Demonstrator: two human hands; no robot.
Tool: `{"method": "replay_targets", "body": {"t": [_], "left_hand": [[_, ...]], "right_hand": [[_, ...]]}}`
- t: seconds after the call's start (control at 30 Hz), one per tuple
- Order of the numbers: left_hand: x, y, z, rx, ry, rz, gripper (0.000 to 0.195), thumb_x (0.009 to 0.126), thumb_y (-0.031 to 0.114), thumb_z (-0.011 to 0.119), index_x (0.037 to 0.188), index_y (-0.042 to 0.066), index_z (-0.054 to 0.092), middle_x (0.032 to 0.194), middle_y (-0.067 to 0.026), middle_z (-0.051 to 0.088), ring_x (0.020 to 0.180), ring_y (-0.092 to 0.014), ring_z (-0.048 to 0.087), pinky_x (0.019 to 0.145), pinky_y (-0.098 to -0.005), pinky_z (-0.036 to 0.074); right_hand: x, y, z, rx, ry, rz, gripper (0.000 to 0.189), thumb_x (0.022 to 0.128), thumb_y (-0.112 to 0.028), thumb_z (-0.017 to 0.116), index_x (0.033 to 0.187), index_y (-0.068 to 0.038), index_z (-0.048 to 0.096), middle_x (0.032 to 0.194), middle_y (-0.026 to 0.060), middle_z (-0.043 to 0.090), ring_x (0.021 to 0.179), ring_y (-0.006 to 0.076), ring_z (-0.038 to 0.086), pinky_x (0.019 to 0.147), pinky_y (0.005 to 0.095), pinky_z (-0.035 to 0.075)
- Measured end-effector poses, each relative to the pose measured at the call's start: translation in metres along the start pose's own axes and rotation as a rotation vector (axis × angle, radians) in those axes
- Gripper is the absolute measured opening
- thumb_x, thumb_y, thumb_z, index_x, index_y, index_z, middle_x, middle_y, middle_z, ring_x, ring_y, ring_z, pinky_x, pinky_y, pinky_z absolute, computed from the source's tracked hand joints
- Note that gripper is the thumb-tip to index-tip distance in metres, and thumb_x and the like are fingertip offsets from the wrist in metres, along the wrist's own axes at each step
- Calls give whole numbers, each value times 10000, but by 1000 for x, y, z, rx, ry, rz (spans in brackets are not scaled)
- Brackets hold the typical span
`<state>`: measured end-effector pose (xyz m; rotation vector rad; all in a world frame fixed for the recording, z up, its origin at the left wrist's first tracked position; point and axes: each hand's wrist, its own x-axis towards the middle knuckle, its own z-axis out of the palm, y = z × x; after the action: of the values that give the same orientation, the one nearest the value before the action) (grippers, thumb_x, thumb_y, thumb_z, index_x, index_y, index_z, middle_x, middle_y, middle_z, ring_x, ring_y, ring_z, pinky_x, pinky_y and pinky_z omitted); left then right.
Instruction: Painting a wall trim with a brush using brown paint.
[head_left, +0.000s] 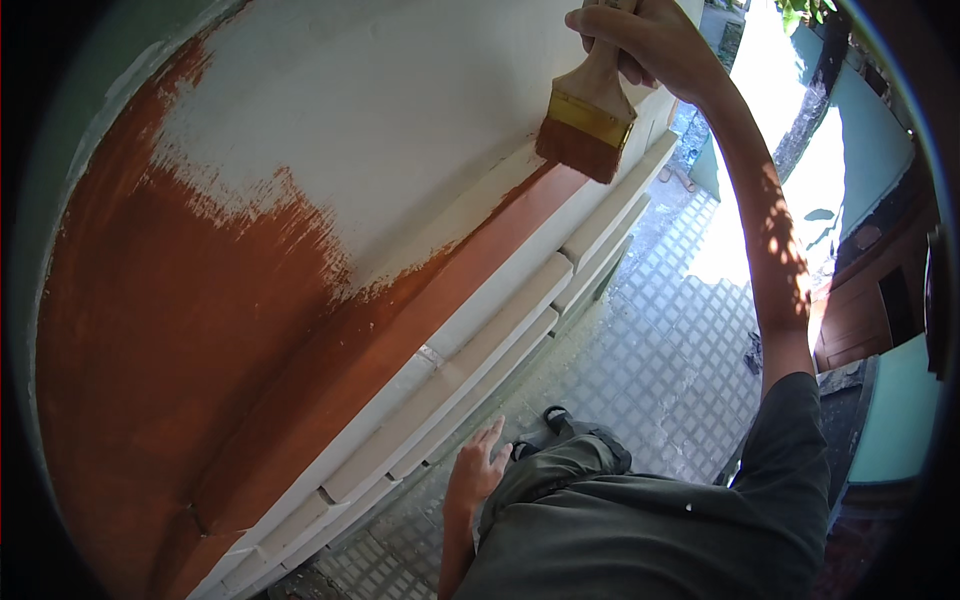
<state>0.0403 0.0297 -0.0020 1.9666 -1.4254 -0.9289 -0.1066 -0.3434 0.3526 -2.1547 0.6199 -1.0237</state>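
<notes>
My right hand (649, 41) grips the wooden handle of a wide flat paintbrush (592, 112). The brush has a yellowish ferrule, and its bristles are coated in reddish-brown paint. Its tip is over the far end of a painted ledge (450, 270) at the foot of the wall; whether it touches cannot be told. Behind the ledge, the wall (337, 97) is white above, with reddish-brown paint (165, 322) spread in ragged strokes at the near left. Low beside my leg, my left hand (480, 465) holds nothing, its fingers apart.
Below the ledge run white stepped mouldings (480, 330) with gaps between the blocks. Patterned floor tiles (660, 322) lie beneath my sandalled feet. On the right are a brown wooden door (855, 322), a turquoise wall (892, 420) and a tree trunk (814, 97) in bright sunlight.
</notes>
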Motion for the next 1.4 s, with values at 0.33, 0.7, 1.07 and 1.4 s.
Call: {"method": "replay_targets", "body": {"t": [0.33,0.7,1.07,1.4], "left_hand": [[0,-2,0,13,1,2,561,972,206,622,1471,-13,494,1389,-299,568,1274,-447,562,1092,-439,443],[5,0,2,-9,35,45,542,962,202,643,1449,-4,525,1360,-267,603,1265,-428,575,1079,-429,451],[5,0,3,6,6,34,550,968,207,629,1461,-4,507,1362,-278,591,1254,-442,571,1072,-440,450],[-3,-4,4,14,9,43,550,972,215,619,1463,-4,502,1337,-285,593,1229,-458,572,1053,-456,460]], "right_hand": [[3,-16,5,-546,213,-99,341,820,-202,659,623,65,581,519,83,549,464,153,514,449,369,428],[17,20,0,-547,-133,-531,222,930,-260,679,923,-38,676,703,48,650,618,126,692,556,255,601],[-38,-37,75,-30,-12,-232,332,925,-278,694,727,-14,656,574,66,584,471,170,594,506,303,508],[-28,-8,74,-488,115,-519,345,916,-258,699,676,-16,644,550,83,570,461,163,567,503,316,473]]}}
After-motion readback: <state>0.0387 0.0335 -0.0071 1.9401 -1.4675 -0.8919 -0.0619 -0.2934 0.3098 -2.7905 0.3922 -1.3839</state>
